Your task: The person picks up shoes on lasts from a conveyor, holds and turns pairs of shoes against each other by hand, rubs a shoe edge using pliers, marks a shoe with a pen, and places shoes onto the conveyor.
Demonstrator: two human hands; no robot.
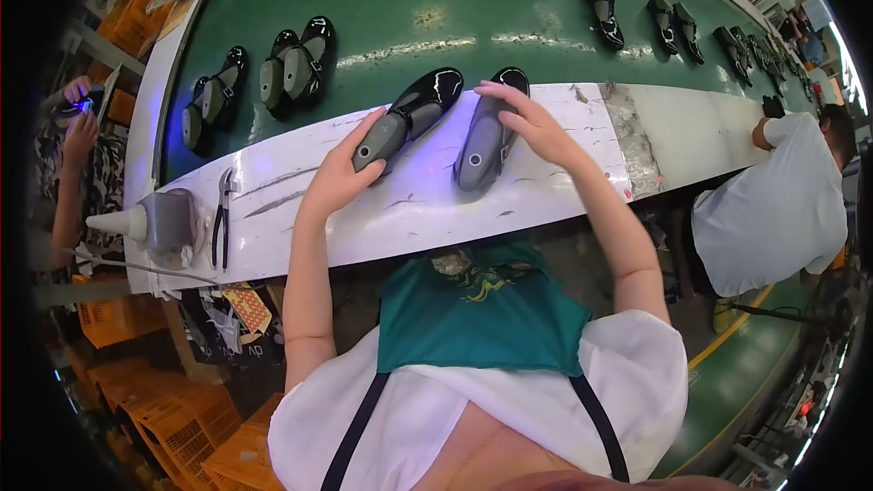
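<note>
The 1st shoe (425, 107), toward 1 o'clock, is held in the left hand (339, 178) (narrowly gripped); the 2nd shoe (482, 145), toward 7 o'clock, is touched by the loosely open right hand (538, 125).

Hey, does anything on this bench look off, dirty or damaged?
The white benchtop looks worn: dark streaks mark it just right of the pliers, and farther right a grimy, stained strip crosses it. I see no obvious damage on the two nearest shoes.

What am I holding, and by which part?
Left hand: a black shoe, by its grey heel end. Right hand: at the front of the other shoe, grip unclear.
</note>
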